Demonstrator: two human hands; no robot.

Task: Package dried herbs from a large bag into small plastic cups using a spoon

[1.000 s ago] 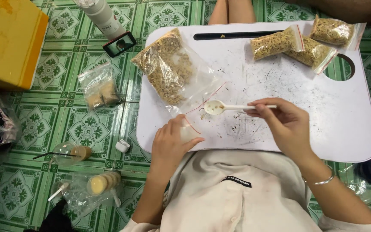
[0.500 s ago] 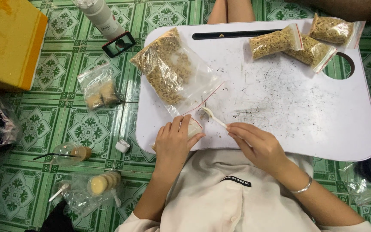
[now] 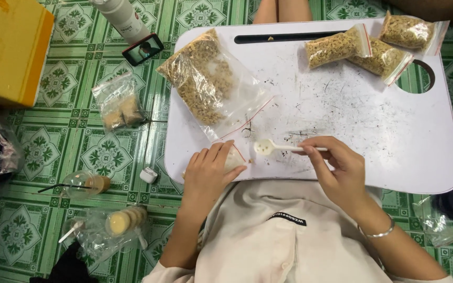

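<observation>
My right hand (image 3: pixel 336 170) pinches the handle of a small white plastic spoon (image 3: pixel 281 149) just above the white lap table (image 3: pixel 342 99); its bowl points left and looks empty. My left hand (image 3: pixel 208 175) holds a small clear zip bag (image 3: pixel 233 157) at the table's near edge, just left of the spoon's bowl. A large open zip bag of tan grain-like bits (image 3: pixel 205 78) lies on the table's left part, its mouth towards the small bag.
Three filled small bags (image 3: pixel 378 47) lie at the table's far right, beside an oval hole (image 3: pixel 415 76). On the green tiled floor: a yellow box (image 3: pixel 11 50), a phone (image 3: pixel 142 49), a white bottle (image 3: pixel 121 18), bags with round biscuits (image 3: pixel 119 107), a plastic cup (image 3: pixel 82 183).
The spoon went from mid-table to the small bag's mouth half a second ago, and now has drawn back to the right. My left hand has kept the small bag in place.
</observation>
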